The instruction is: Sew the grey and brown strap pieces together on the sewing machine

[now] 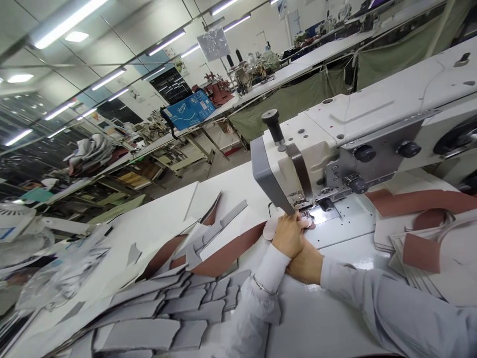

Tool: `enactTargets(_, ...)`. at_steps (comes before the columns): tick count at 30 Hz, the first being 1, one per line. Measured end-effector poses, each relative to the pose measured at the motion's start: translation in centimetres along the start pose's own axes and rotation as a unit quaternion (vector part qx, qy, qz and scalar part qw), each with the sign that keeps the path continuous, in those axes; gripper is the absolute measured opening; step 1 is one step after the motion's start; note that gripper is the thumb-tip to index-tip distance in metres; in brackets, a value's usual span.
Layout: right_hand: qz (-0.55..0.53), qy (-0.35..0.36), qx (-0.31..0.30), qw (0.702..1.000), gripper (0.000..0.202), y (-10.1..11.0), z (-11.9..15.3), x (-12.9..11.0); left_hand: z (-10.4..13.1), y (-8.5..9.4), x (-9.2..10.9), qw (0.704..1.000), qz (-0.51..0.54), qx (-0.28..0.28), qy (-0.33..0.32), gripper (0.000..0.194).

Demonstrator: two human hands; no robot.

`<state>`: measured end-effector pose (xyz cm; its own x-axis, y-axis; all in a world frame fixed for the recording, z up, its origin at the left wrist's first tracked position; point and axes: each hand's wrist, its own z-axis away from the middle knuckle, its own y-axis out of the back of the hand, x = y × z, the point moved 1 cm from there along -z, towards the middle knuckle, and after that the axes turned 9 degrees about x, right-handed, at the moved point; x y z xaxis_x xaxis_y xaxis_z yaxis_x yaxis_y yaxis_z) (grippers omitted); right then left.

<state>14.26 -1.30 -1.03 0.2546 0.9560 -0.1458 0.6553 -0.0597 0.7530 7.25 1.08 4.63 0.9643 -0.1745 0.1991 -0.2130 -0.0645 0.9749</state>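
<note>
A sewing machine (pixel 298 169) stands ahead of me, its lamp lighting the needle area. At its presser foot (pixel 308 216) lies a small leather piece (pixel 270 229), pale on the side facing me, with a brown edge by the foot. My left hand (pixel 287 234) is closed on this piece, fingers pressed together close to the needle. Crossed beneath it, my right hand (pixel 307 262) is closed at the same spot, its fingers partly covered by the left. A long brown leather strip (pixel 233 251) runs leftward from beside my left hand.
Rows of grey-backed cut pieces (pixel 141 334) cover the table's left side. Stacked brown and pale pieces (pixel 421 253) lie right of the machine bed. Clear plastic bags (pixel 63 271) sit at far left. Beyond stand other worktables with machines and a blue box (pixel 190 110).
</note>
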Motion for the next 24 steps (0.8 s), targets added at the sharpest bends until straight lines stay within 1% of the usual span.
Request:
enactTargets(3,0.008,0.033,0.053,0.998,0.030,-0.7,0.0,0.1,-0.1,0.4,0.4,0.999,-0.025,-0.027,-0.007,0.034)
enactTargets(6,0.022,0.042,0.107,0.993,0.031,-0.5,-0.1,0.2,-0.2,0.8,0.6,0.998,-0.029,-0.046,-0.014,0.034)
enactTargets(8,0.042,0.036,0.131,0.990,0.031,-0.2,-0.2,0.1,-0.3,0.9,0.6,0.998,-0.033,-0.053,-0.012,0.037)
enactTargets(10,0.055,0.021,0.135,0.989,0.029,-0.2,-0.3,0.0,-0.3,0.9,0.6,0.998,-0.035,-0.051,-0.003,0.038)
enactTargets(13,0.057,-0.004,0.136,0.989,0.025,-0.8,-0.2,-0.3,-0.1,0.6,0.3,0.999,-0.019,-0.026,0.003,0.035)
enactTargets(16,0.059,-0.016,0.130,0.990,0.023,-1.6,0.2,-0.5,0.1,0.1,0.0,1.000,0.012,-0.002,-0.015,0.032)
enactTargets(18,0.061,-0.023,0.125,0.990,0.026,-2.0,0.3,-0.6,0.2,-0.2,-0.2,0.999,0.028,0.004,-0.026,0.031)
enactTargets(24,0.066,-0.070,0.119,0.988,0.026,-3.4,0.6,-0.9,0.4,-0.2,-0.2,0.998,0.053,0.022,-0.027,0.034)
